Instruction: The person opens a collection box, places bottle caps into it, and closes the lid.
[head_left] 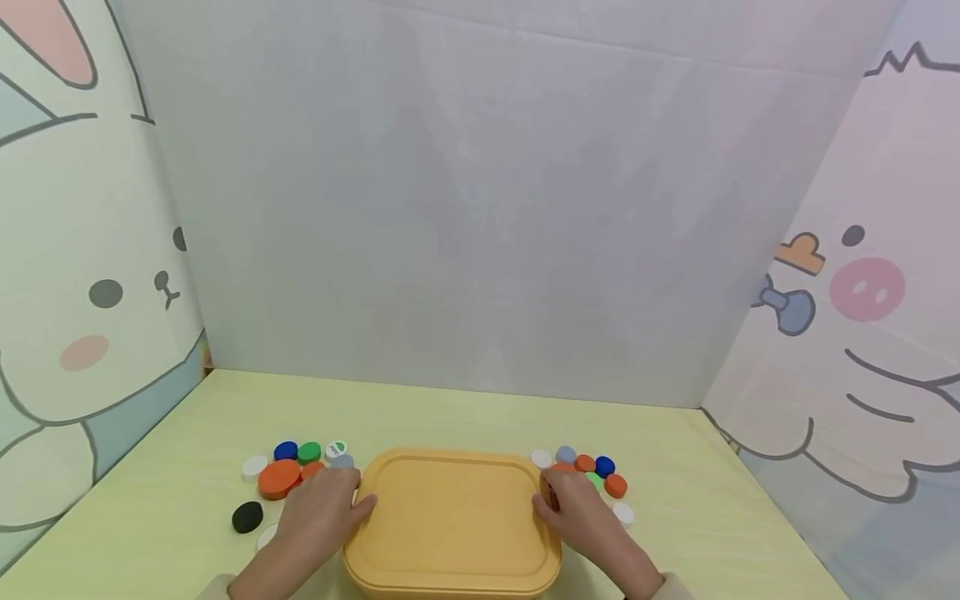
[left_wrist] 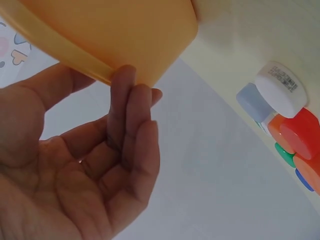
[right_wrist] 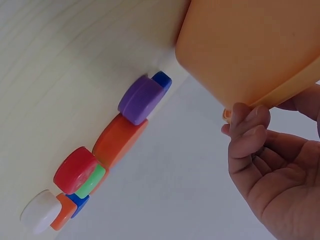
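Observation:
A yellow-orange plastic box (right_wrist: 250, 45) with a rounded, flat lid (head_left: 453, 521) stands at the front middle of the table. My left hand (head_left: 318, 508) grips the lid's left edge, thumb on top and fingers curled under the rim. On the opposite side my right hand (head_left: 581, 508) holds the right edge in the same way. In the left wrist view the fingertips (left_wrist: 122, 80) touch the underside of the rim. The right wrist view shows fingers (right_wrist: 250, 117) bent against the rim near a corner. Whatever the box contains is hidden.
Several coloured bottle caps lie left of the box, among them a large orange cap (head_left: 280, 479) and a black cap (head_left: 247, 517). More caps, including a blue cap (head_left: 604, 466) and a purple cap (right_wrist: 141, 100), lie on the right. A grey-white cloth backdrop (head_left: 465, 208) rises behind the table.

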